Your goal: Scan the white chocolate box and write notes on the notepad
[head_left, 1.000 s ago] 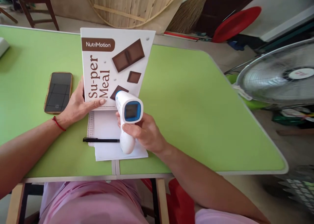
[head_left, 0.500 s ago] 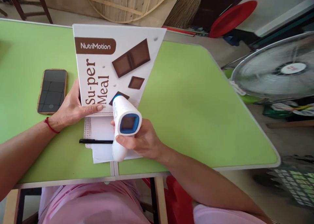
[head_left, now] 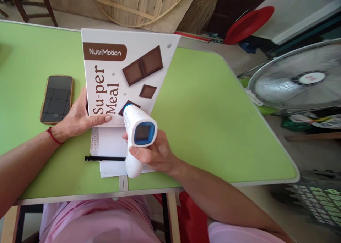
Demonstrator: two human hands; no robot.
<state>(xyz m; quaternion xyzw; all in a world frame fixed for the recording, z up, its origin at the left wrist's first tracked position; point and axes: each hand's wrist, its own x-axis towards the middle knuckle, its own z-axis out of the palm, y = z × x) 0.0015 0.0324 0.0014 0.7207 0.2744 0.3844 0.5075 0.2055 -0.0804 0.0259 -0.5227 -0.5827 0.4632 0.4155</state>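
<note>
My left hand (head_left: 81,115) grips the lower left edge of a white box (head_left: 141,119) printed "NutriMotion Su-per Meal", its thumb across the front. The box is held up above the table with its printed face toward me. In my right hand (head_left: 157,152) is a white and blue infrared thermometer (head_left: 133,161), its nose against or just in front of the box's lower part; whether they touch I cannot tell. The thermometer's small screen looks dark. Below the box lie white paper sheets (head_left: 112,170) and a black pen (head_left: 103,158), partly hidden by the thermometer.
A smartphone (head_left: 57,99) in a tan-edged case lies left of the box on the green table (head_left: 207,122). Beyond the right edge stands a fan (head_left: 301,78). A broom (head_left: 199,9), a round wooden board (head_left: 141,1) and a red round object (head_left: 249,25) are behind the table.
The thermometer and my right hand have shifted slightly right and down. The box has moved a little, its top tilting slightly. My grip on both things is unchanged.
</note>
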